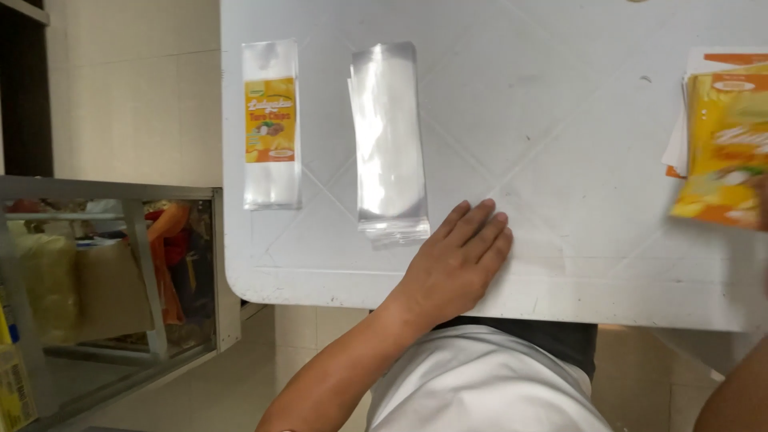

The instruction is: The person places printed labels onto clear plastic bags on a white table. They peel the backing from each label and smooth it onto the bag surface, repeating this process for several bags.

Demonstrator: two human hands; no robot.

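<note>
My left hand [456, 264] lies flat, fingers together, on the white table [560, 104] near its front edge, just right of a stack of clear plastic bags [388, 140]. It holds nothing. Left of that stack lies one clear bag with a yellow-orange label inside [271, 124]. At the far right a blurred yellow printed label [720, 152] is tilted above a pile of similar labels [708, 60]. Only the fingers of my right hand [760, 196] show at the frame edge, on that label. My right forearm [736, 392] crosses the lower right corner.
A metal-framed glass cabinet [112, 272] with packed goods inside stands to the left, below table height. Pale floor tiles [136, 96] lie beyond it. My white shirt [480, 384] fills the bottom centre, against the table's front edge.
</note>
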